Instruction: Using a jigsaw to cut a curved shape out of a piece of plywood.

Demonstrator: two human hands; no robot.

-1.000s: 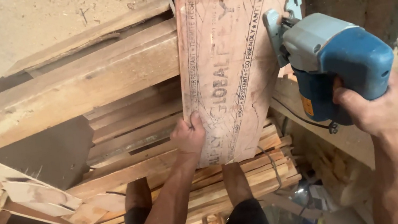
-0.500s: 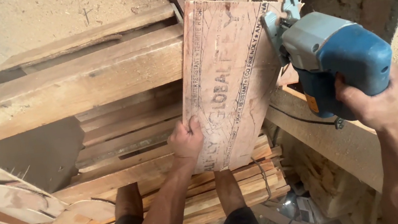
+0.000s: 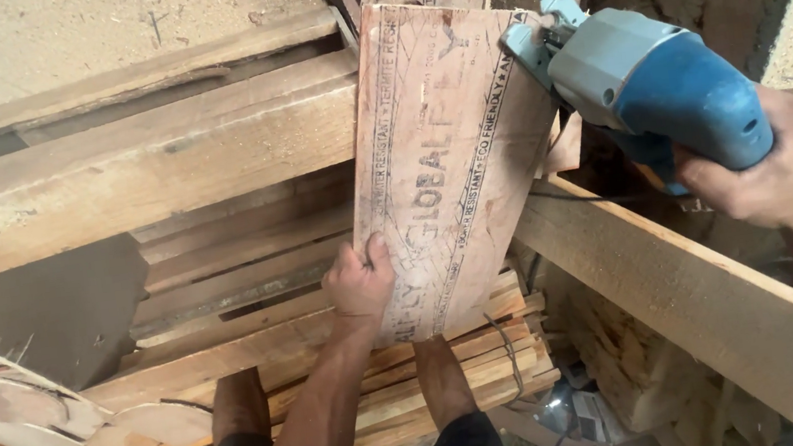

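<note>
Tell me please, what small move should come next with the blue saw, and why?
Probably ease the blue power saw further along the plywood sheet: its front sits at the sheet's right edge, and the left hand presses the sheet down.

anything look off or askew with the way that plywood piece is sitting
The plywood sheet lies tilted, not square to the long beams under it, pinned only by the left hand at its near edge. The right hand holds the blue power saw at its far corner. Loose offcuts clutter the left.
</note>
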